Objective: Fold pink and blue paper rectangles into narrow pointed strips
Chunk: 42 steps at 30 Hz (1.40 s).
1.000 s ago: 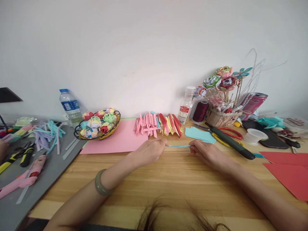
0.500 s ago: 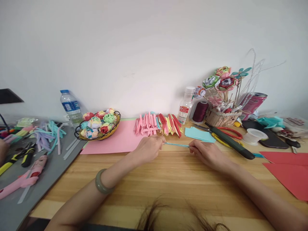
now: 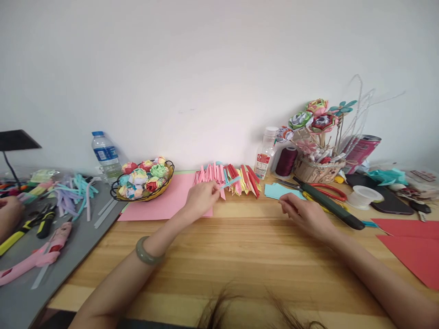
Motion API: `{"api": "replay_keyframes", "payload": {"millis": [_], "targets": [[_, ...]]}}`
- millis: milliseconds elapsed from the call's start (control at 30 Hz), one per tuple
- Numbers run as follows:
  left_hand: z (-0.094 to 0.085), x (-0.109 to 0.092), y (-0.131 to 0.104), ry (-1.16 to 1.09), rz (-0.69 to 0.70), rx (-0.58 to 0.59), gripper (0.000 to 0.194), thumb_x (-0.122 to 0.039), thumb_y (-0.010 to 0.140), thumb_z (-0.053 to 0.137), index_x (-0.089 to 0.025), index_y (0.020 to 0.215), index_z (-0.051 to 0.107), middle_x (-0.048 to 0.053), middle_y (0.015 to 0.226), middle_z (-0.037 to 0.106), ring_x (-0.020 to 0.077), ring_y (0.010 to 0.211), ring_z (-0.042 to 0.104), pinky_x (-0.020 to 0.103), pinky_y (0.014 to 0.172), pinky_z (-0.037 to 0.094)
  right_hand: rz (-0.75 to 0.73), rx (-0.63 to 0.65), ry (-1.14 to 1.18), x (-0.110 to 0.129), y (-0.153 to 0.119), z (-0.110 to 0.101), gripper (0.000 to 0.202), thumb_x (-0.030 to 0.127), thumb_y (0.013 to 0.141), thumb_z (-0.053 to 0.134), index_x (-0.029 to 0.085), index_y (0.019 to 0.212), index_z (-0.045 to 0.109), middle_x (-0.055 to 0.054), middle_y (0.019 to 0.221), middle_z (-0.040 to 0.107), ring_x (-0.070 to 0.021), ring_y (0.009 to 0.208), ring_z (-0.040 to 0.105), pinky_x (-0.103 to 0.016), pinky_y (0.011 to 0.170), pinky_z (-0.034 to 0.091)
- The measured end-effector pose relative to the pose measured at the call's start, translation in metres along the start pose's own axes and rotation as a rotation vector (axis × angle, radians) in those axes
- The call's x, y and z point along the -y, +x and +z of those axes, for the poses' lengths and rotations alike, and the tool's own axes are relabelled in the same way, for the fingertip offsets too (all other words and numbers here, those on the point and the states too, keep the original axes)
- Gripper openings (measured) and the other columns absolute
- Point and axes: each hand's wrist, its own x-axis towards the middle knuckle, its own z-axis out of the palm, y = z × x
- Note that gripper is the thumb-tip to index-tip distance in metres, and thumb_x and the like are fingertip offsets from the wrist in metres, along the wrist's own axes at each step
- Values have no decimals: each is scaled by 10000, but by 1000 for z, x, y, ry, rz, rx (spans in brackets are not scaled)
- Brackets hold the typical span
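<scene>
My left hand (image 3: 202, 198), with a jade-like bangle on its wrist, pinches one end of a narrow light blue paper strip (image 3: 230, 183). The strip's free end points right, in front of a row of folded paper pieces (image 3: 245, 180) in pink, red and yellow. Over the table, my right hand (image 3: 303, 212) has its fingers curled together, and nothing shows in them. It is nearest to the stack of light blue paper (image 3: 279, 191), whose right part lies behind the hand.
A basket of paper flowers (image 3: 152, 195) sits on pink paper (image 3: 144, 211) at left. A utility knife (image 3: 331, 205), scissors (image 3: 332, 191) and red paper (image 3: 411, 249) lie at right. On the grey mat are a pink glue gun (image 3: 48, 251) and another person's hand (image 3: 10, 214).
My left hand has moved left and up with the strip. The strip's other end has come out of my right hand, which has shifted slightly right.
</scene>
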Motion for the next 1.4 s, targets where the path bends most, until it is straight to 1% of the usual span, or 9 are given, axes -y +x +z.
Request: {"api": "replay_keyframes", "payload": {"millis": [233, 367, 500, 667, 800, 967, 1100, 1200, 1400], "targets": [[-4, 24, 22, -76, -152, -99, 213, -251, 778, 409, -185, 717, 602, -15, 659, 672, 131, 590, 586, 215, 564, 380, -126, 92, -97, 11, -1, 2, 256, 280, 907, 342, 212, 865, 585, -31, 777, 678, -170, 667, 615, -258, 585, 398], [3, 15, 33, -49, -182, -151, 196, -268, 780, 429, -186, 699, 587, -1, 667, 669, 154, 646, 583, 224, 537, 322, -119, 82, -126, 9, -3, 3, 253, 271, 908, 361, 218, 876, 607, -19, 778, 686, -166, 675, 622, -251, 580, 398], [15, 5, 40, -26, -158, -133, 319, -363, 836, 401, -191, 628, 572, 7, 631, 644, 166, 632, 563, 231, 524, 286, -79, 40, -145, 3, -4, 5, 268, 281, 910, 360, 214, 917, 619, -31, 860, 698, -178, 726, 639, -265, 607, 436], [19, -1, 24, -33, -90, -60, 374, -375, 869, 367, -195, 617, 576, -13, 555, 603, 156, 593, 550, 226, 513, 288, -7, -125, -262, -14, 1, 17, 312, 245, 892, 378, 114, 1099, 570, -134, 1096, 634, -251, 984, 596, -364, 804, 477], [22, -11, 2, -60, 16, 54, 323, -375, 848, 447, -198, 632, 610, -32, 540, 598, 136, 561, 553, 213, 530, 329, -39, -106, -408, -28, 6, 29, 368, 234, 868, 415, 45, 1166, 519, -225, 1201, 556, -297, 1092, 542, -445, 899, 440], [28, -23, -16, 27, 207, 173, 321, -335, 881, 420, -188, 715, 653, 0, 655, 653, 147, 619, 579, 230, 570, 364, -47, -4, -474, -28, 7, 25, 320, 223, 883, 406, 58, 1122, 540, -215, 1102, 620, -285, 983, 611, -412, 803, 492], [30, -25, -21, 40, 301, 203, 282, -322, 887, 424, -209, 825, 675, 10, 779, 688, 161, 716, 602, 243, 641, 401, -7, 84, -474, -22, 6, 17, 303, 96, 839, 404, 88, 1111, 538, -183, 1036, 655, -276, 863, 648, -362, 656, 510], [31, -24, -22, 67, 344, 241, 276, -324, 889, 423, -219, 852, 676, 9, 803, 694, 165, 734, 611, 244, 645, 412, 17, 87, -463, -24, 7, 16, 305, 38, 796, 416, 118, 1050, 564, -139, 950, 683, -245, 817, 655, -305, 614, 488], [34, -23, -23, 112, 386, 270, 282, -331, 896, 413, -222, 902, 673, 17, 885, 701, 175, 784, 632, 258, 671, 437, 208, -26, -457, -34, 12, 18, 251, 254, 880, 380, 179, 928, 615, -88, 751, 697, -226, 635, 649, -267, 489, 397]]}}
